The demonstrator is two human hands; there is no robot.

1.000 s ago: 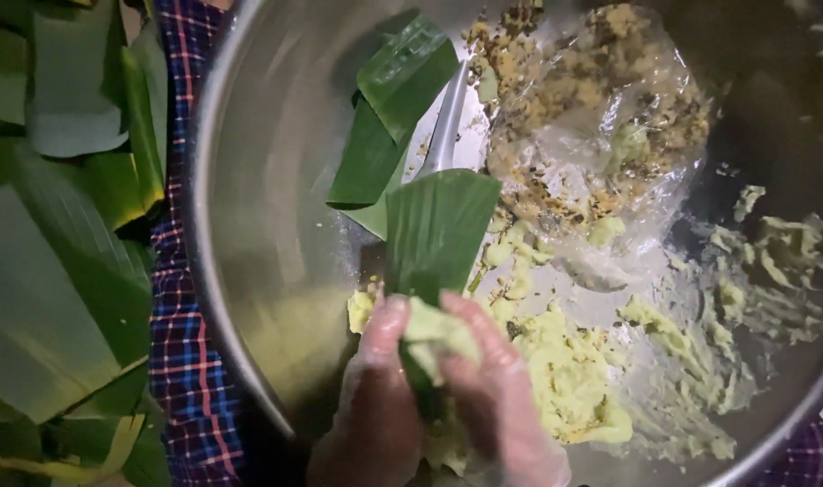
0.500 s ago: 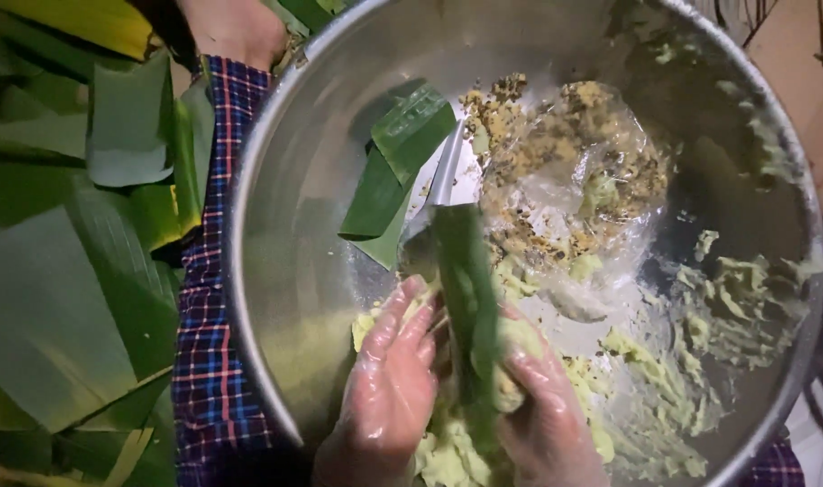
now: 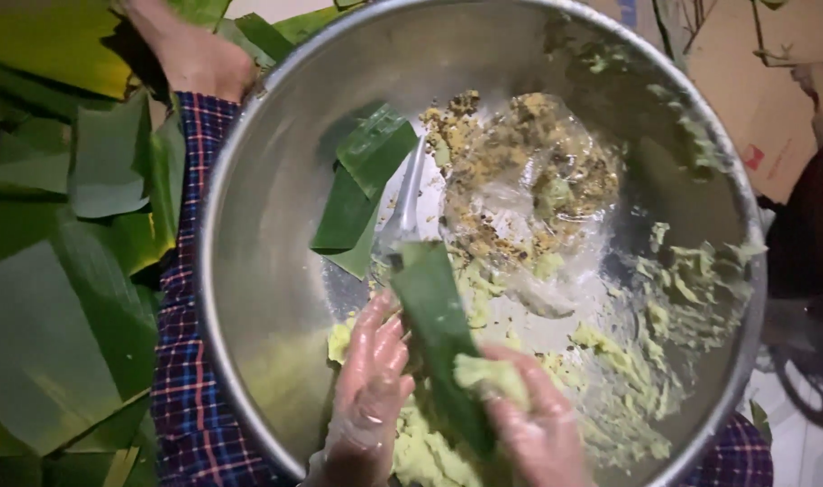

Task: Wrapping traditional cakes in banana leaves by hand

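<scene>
Both my hands wear thin clear plastic gloves and work low inside a big steel bowl (image 3: 249,271). My left hand (image 3: 368,388) cups a long folded green leaf strip (image 3: 438,334) from the left. My right hand (image 3: 533,419) grips the same leaf from the right and presses a lump of pale green paste (image 3: 488,374) against it. More pale green paste (image 3: 429,451) lies under the hands and is smeared over the bowl's right side.
A metal spoon (image 3: 402,216) rests on other leaf pieces (image 3: 362,180) in the bowl, beside a clear bag of brownish crumbly filling (image 3: 529,180). Cut green leaves (image 3: 60,298) are piled at left. Another person's hand (image 3: 191,54) and plaid cloth (image 3: 182,379) lie beside the bowl.
The broad leaf held flat a second ago is now folded into a narrow strip between both hands. My right hand has picked up a lump of paste against it. The view shifted rightward.
</scene>
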